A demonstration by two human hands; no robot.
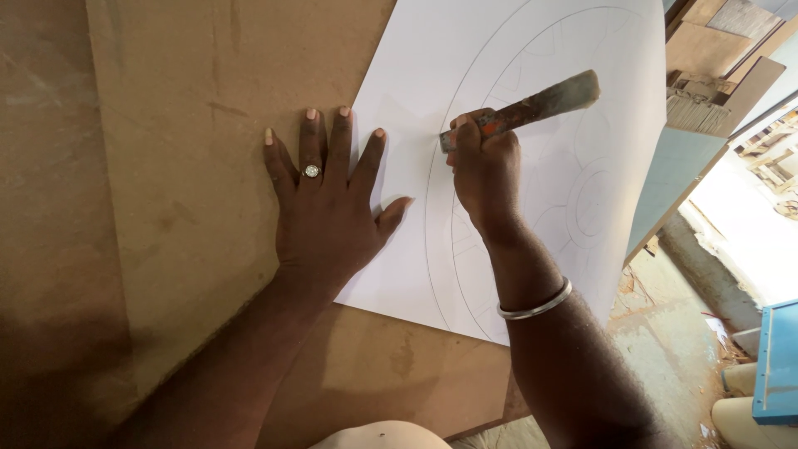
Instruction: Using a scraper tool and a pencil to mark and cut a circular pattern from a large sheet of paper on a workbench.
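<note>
Landmark: the white sheet (532,125) bearing drawn concentric arcs and a circular pattern, lying flat on the brown board surface (183,108).

Nearest the camera, both forearms reach in from the lower edge. The right wrist carries a metal bangle (536,306), over the sheet's near edge.

Left hand (328,204): open, fingers spread, palm flat. It straddles the sheet's left edge, with thumb and forefinger on the paper and the remaining fingers on the bare surface. A ring with a pale stone (312,170) sits on one finger.

Right hand (486,170): closed in a fist around a worn chisel-like tool (524,108), positioned over the sheet's middle. The tool's narrow end meets the paper at the outer drawn arc; its broad, battered end tilts up and away towards the sheet's far right.

Beyond the sheet's right edge: stacked wood offcuts (706,104), a pale blue panel (677,179), and a debris-strewn floor (665,320) below.
</note>
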